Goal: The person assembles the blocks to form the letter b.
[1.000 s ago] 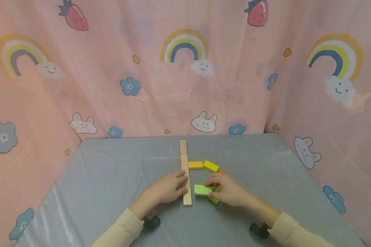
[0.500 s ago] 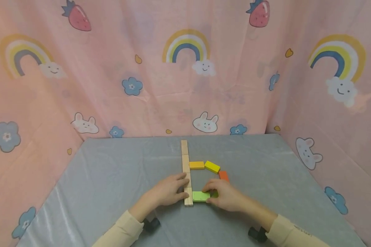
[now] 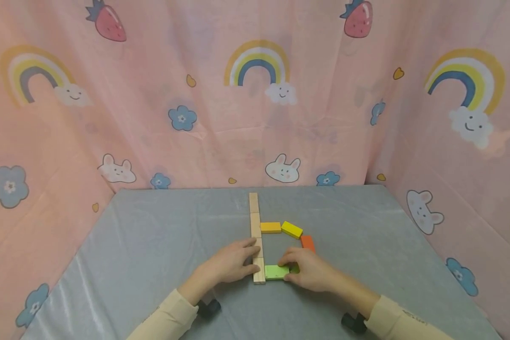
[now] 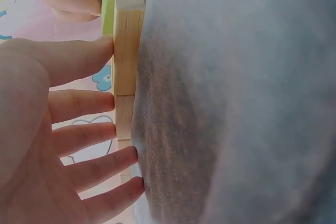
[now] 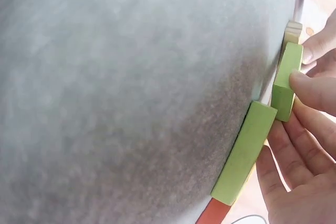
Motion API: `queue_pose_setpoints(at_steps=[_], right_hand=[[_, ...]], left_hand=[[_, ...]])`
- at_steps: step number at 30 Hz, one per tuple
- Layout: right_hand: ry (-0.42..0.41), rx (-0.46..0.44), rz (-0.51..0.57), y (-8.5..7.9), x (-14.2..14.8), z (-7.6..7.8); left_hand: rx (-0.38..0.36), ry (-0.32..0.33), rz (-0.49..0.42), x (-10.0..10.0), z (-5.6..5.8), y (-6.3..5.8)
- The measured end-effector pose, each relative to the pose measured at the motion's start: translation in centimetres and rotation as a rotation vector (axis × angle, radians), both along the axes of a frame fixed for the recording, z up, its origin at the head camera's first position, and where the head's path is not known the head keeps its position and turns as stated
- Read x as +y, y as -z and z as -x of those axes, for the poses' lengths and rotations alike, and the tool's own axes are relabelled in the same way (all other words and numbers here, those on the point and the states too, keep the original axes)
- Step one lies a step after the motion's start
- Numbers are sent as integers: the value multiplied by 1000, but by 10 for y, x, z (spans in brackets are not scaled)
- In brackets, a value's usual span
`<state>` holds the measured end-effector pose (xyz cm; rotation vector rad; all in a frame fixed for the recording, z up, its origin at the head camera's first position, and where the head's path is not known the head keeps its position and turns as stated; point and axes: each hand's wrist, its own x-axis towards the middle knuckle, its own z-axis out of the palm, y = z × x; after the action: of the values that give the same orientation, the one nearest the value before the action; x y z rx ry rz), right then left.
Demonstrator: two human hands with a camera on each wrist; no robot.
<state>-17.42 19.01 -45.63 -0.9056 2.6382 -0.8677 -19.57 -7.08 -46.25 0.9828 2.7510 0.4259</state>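
A row of plain wooden blocks (image 3: 255, 224) runs away from the person, laid end to end on the table. My left hand (image 3: 231, 262) rests its fairly straight fingertips on the row's near half. My right hand (image 3: 312, 271) pinches a light green block (image 3: 276, 272) between thumb and fingers, its left end at the nearest wooden block. A second green block (image 5: 244, 153) lies just past it in the right wrist view, angled; the hand mostly hides it in the head view. Farther along the curve lie a red-orange block (image 3: 308, 242), a yellow block (image 3: 292, 230) and an orange-yellow block (image 3: 270, 227).
Grey cloth covers the table (image 3: 174, 222). A pink patterned curtain (image 3: 323, 137) stands along the back and both sides. A dark wrist camera (image 3: 209, 309) sits under the left wrist, another dark wrist camera (image 3: 354, 323) under the right.
The right hand has brought the light green block left and nearer the person, from a gap to the end of the wooden row. The left hand has stayed on the row.
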Motion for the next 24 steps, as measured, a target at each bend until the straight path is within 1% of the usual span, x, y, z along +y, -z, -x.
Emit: queue_pose_setpoints(at_steps=[8, 12, 19, 24], right_hand=[[-19, -25, -20, 3, 1, 0], [-29, -19, -27, 3, 1, 0], [-48, -20, -39, 2, 2, 0], [-52, 4, -12, 3, 3, -1]], left_hand=[[17, 8, -4, 1, 0, 0], [29, 13, -17, 0, -1, 0], [26, 5, -14, 0, 0, 1], [21, -1, -18, 0, 1, 1]])
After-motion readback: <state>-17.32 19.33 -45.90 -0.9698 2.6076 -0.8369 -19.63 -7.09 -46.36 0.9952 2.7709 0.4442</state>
